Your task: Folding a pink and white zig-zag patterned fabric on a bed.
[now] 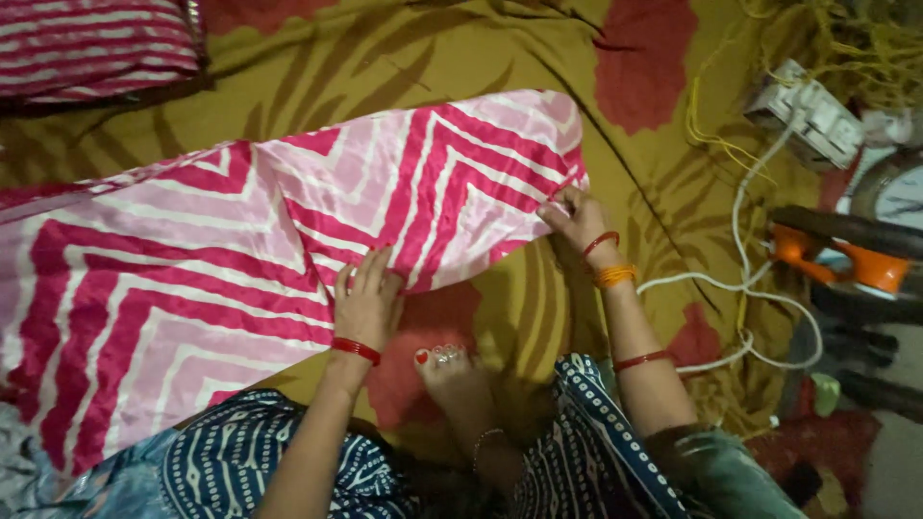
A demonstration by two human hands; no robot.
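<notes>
Pinching the pink chevron cloth with your right hand, left hand flat, you risk skewing its fold.

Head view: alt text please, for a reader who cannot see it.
Two hands press a pink and white zigzag cloth flat on a mustard floral sheet: left hand on its lower edge, right hand pinching its corner. An orange iron and white cable lie to the right.

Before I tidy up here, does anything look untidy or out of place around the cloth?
Yes: a white cable trails loosely across the olive floor sheet beside the pink zigzag cloth, and yellow threads lie tangled at the top right. The cloth itself lies flat under the left hand and right hand.
</notes>
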